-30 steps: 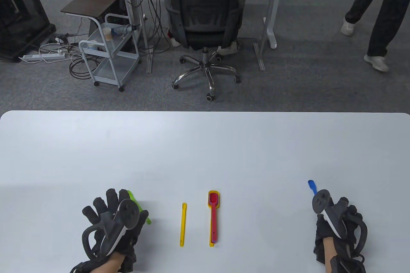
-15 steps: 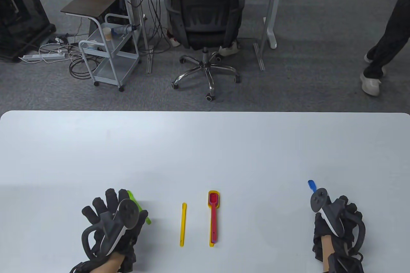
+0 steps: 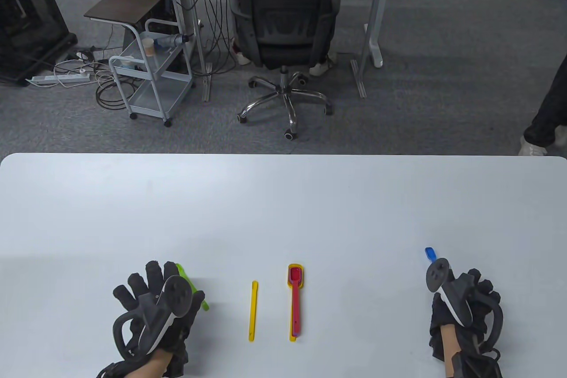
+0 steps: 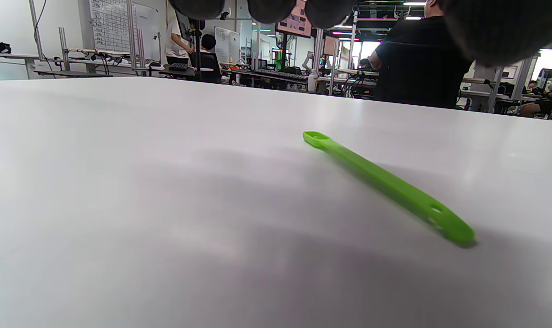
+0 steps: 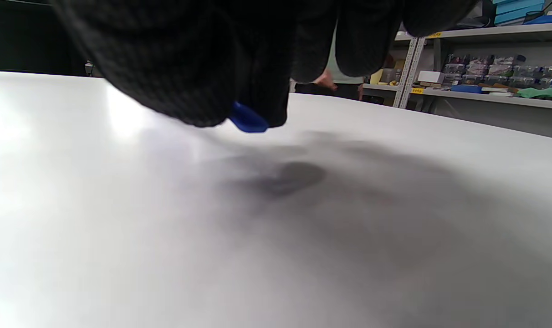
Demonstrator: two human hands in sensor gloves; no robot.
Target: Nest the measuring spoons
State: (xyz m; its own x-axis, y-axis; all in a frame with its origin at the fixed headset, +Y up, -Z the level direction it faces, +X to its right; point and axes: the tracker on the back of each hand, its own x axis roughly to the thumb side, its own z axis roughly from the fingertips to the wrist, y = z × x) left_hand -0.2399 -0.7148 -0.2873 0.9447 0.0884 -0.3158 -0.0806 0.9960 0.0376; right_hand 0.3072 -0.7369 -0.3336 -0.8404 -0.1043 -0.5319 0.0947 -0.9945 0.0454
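Table view shows a white desk (image 3: 283, 200) with both hands low in the frame. The right hand (image 3: 465, 311) sits at the lower right and holds the blue spoon (image 3: 430, 253). Its tip pokes out past the hand, pointing up and a bit left. In the right wrist view the fingers (image 5: 203, 68) are closed around the blue spoon (image 5: 247, 120), which hangs just above the desk.

The left hand (image 3: 155, 307) is at the lower left, over the green spoon (image 3: 188, 282). In the left wrist view the fingertips (image 4: 276, 7) hang above the desk and touch nothing. The green spoon (image 4: 385, 184) lies flat there, slanting from the upper middle to the lower right. So that hand is empty, with its fingers spread.

In the lower middle lies the nested stack: a red spoon (image 3: 295, 300) sitting inside a bigger yellow spoon (image 3: 301, 280). Its long side runs straight up and down the frame, bowl end on top. Just left of it lies a thin yellow stick (image 3: 253, 310), lined up the same way.

I think the blue spoon goes into the stack next. The stack lies well to the left of the right hand. The desk between them is bare, so there is room to slide over. The blue spoon would need a small turn to match the stack. All the things sit near the bottom edge of the desk, so a careless push could knock one off.
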